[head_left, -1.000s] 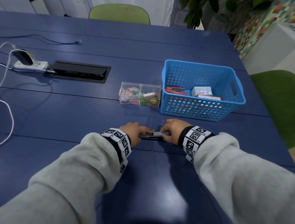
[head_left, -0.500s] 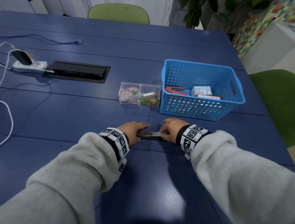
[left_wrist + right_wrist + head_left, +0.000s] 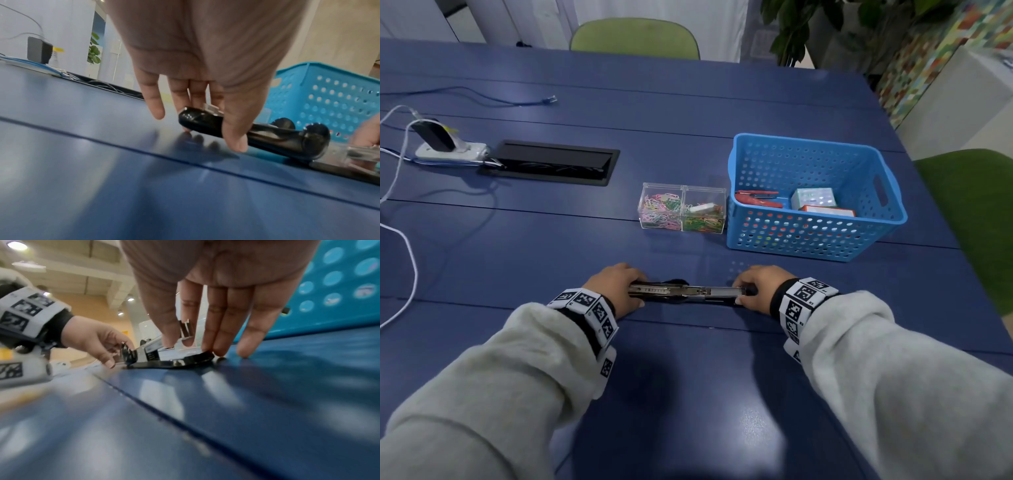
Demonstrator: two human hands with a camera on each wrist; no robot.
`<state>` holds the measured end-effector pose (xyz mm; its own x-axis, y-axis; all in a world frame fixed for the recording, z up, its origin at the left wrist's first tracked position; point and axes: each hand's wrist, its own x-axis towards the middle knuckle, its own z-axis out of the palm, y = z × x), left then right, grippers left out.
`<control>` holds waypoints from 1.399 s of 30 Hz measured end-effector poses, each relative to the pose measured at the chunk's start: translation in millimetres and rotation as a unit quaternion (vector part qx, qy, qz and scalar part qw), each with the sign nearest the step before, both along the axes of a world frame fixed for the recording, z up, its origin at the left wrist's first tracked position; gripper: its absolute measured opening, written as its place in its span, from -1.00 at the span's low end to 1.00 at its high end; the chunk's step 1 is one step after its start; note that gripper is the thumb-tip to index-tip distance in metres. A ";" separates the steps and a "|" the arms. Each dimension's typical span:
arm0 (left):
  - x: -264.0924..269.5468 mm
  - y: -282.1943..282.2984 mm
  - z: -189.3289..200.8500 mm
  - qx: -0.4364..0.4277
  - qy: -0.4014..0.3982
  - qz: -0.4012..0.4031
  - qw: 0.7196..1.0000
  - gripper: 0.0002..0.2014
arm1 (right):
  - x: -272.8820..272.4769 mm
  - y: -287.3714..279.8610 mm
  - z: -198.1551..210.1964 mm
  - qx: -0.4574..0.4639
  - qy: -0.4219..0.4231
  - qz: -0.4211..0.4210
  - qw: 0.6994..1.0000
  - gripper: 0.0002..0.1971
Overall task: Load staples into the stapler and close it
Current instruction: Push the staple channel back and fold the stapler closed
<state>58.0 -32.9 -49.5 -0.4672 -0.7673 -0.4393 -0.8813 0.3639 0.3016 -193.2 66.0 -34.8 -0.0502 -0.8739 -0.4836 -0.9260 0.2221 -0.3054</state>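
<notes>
A black stapler (image 3: 688, 293) lies swung open in a long line on the blue table (image 3: 688, 377), its silver staple channel (image 3: 726, 291) facing up. My left hand (image 3: 614, 287) pinches the black top cover (image 3: 267, 134) between thumb and fingers at the left end. My right hand (image 3: 755, 287) pinches the front of the metal magazine (image 3: 156, 352) over the black base (image 3: 180, 362) at the right end. Whether staples lie in the channel cannot be made out.
Behind the hands stands a blue perforated basket (image 3: 815, 240) holding a red stapler (image 3: 756, 198) and small boxes (image 3: 813, 198). Left of it is a clear box of coloured paper clips (image 3: 681, 212). A power strip (image 3: 448, 150), a black cable hatch (image 3: 551, 162) and cables lie far left.
My hands have moved apart and the stapler between them has swung open from a short closed shape into a long flat line.
</notes>
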 end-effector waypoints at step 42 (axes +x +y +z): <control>-99.0 37.8 -0.5 0.057 0.124 -0.069 0.988 -0.43 | -9.7 7.2 -15.6 -0.092 -0.320 -0.272 0.903 -0.87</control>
